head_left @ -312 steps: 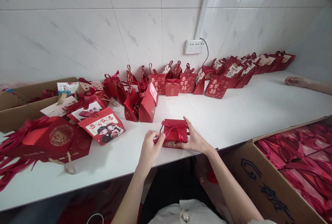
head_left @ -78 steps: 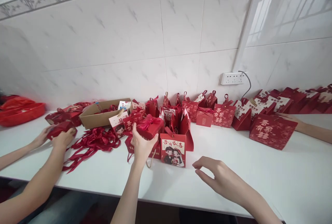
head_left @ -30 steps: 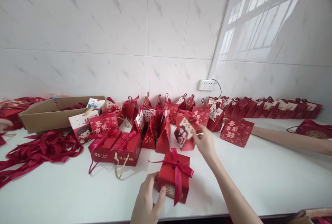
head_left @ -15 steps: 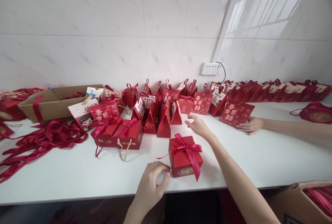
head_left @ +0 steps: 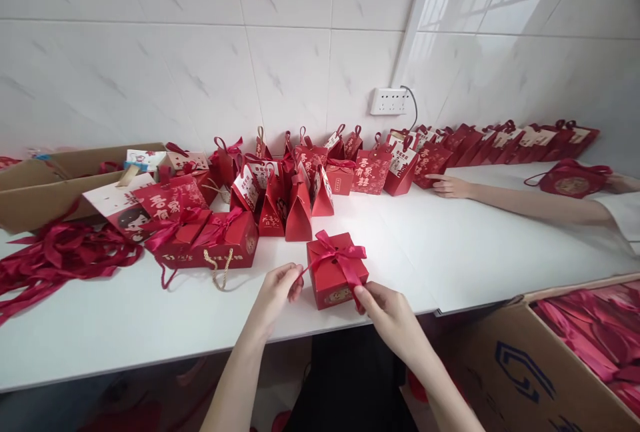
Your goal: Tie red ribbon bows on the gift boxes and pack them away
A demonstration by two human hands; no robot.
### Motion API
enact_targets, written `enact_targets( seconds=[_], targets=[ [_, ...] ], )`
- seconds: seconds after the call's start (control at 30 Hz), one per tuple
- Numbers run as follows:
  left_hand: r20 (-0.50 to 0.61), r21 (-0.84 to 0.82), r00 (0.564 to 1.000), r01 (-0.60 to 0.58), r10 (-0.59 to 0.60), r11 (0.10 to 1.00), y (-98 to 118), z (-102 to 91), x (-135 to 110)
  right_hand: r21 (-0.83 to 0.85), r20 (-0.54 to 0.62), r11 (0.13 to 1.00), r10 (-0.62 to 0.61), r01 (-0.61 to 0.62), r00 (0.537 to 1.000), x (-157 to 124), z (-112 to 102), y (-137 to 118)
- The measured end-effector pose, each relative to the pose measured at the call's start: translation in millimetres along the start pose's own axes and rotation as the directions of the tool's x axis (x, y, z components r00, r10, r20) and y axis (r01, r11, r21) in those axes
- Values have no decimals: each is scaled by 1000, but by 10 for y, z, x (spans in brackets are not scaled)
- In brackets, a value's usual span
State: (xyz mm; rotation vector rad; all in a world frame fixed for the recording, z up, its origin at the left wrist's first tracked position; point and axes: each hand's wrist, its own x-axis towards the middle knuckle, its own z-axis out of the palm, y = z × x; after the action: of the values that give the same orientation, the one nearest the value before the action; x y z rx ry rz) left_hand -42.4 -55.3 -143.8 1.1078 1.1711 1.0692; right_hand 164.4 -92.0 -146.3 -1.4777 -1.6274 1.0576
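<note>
The left hand (head_left: 277, 293) and right hand (head_left: 390, 315) each pinch a tail of the ribbon (head_left: 352, 272), the left one's hold partly hidden; an uneven pull could skew the bow (head_left: 338, 256) or drag the red box (head_left: 328, 280), lower centre of the frame, off the near edge of the table (head_left: 410, 245)

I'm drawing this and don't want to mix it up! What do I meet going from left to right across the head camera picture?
Loose ribbon heap, two red boxes with bows, left hand, single red box with a ribbon bow, right hand, another person's hand, red bag with a gold pattern.
</note>
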Motion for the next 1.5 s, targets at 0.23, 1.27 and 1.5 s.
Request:
enact_targets(
  seconds=[0.23, 1.27, 1.5],
  targets=[
    [23, -335, 999, -31, 41, 942, 80, -6, -99, 436, -36, 887, -149, 150, 988, 122, -68, -38],
    [83, -262, 824, -524, 560, 810, 1562, 127, 146, 259, -161, 802, -514, 538, 843, 741, -733, -1444],
    [-88, -326, 798, -589, 596, 740, 1660, -109, 134, 226, -402, 770, -484, 596, 777, 667, -963, -1333]
  ],
)
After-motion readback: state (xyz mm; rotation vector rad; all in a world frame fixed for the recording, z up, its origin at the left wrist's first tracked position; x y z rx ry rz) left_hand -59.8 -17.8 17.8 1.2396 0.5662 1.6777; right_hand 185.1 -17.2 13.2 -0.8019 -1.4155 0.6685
